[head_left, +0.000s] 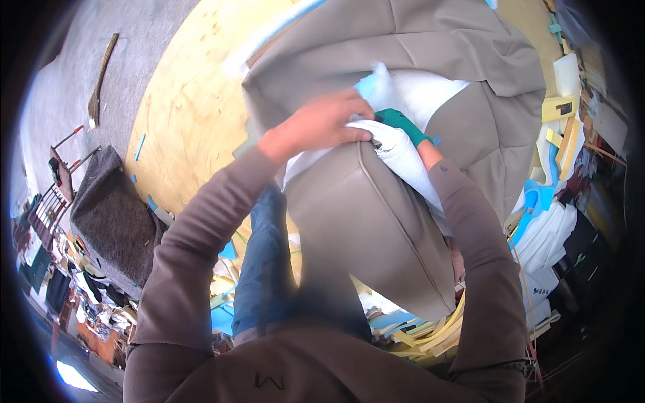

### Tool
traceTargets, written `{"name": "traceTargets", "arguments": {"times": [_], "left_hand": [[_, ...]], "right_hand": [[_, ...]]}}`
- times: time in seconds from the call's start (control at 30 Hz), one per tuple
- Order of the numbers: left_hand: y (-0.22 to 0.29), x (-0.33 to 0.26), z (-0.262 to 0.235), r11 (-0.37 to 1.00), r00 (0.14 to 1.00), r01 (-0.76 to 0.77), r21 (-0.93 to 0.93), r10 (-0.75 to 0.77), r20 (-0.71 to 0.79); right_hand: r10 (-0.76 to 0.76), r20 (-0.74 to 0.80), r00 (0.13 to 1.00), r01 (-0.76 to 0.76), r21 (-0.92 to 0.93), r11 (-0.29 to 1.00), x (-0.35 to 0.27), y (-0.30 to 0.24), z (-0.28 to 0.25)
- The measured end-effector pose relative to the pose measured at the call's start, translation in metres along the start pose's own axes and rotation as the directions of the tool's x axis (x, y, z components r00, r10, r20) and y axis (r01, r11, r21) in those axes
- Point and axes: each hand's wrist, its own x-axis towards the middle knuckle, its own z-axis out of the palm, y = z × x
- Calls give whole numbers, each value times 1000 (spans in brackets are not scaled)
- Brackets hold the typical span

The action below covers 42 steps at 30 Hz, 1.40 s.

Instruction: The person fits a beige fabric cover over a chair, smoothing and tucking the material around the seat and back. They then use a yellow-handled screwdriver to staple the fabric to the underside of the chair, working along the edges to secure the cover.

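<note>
A grey-brown leather-like upholstery cover (363, 208) with a piped seam hangs in front of me, its white backing (406, 158) turned outward at the fold. My left hand (319, 124), bare, pinches the folded edge, its thumb lying by the white cloth. Close beside it, my right hand (401, 126), in a green glove, is closed on the same folded edge; its fingertips are partly hidden by the fold. White wadding (381, 84) and some blue foam show in the opening beyond my hands. More of the cover spreads over the far side.
A pale wooden board or tabletop (181, 101) curves behind the cover. Grey carpet-like material (111, 215) is heaped at the left, with a brush (97, 94) on the floor farther off. Foam offcuts (437, 332) lie below, and foam and white cloth scraps (544, 228) crowd the right.
</note>
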Motion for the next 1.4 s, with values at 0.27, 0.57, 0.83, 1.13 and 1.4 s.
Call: {"name": "traceTargets", "arguments": {"times": [0.27, 0.57, 0.83, 1.13, 1.4], "left_hand": [[-13, -145, 10, 834, 841, 530, -153, -540, -29], [-6, -214, 98, 877, 587, 366, -310, -476, -655], [-4, -191, 182, 493, 664, 265, -829, -716, -213], [-6, -169, 132, 868, 435, 460, -188, -405, -804], [-56, -149, 138, 597, 509, 498, -629, -789, -345]], "right_hand": [[6, -25, 1000, -7, -49, 999, -14, -4, -18], [105, 8, 994, -96, -340, 935, -38, -35, -86], [-185, 433, 882, 369, -391, 843, 24, -139, -37], [84, 608, 790, 347, -555, 757, 65, -181, -13], [-36, 491, 870, 301, -472, 829, 70, -167, 7]]}}
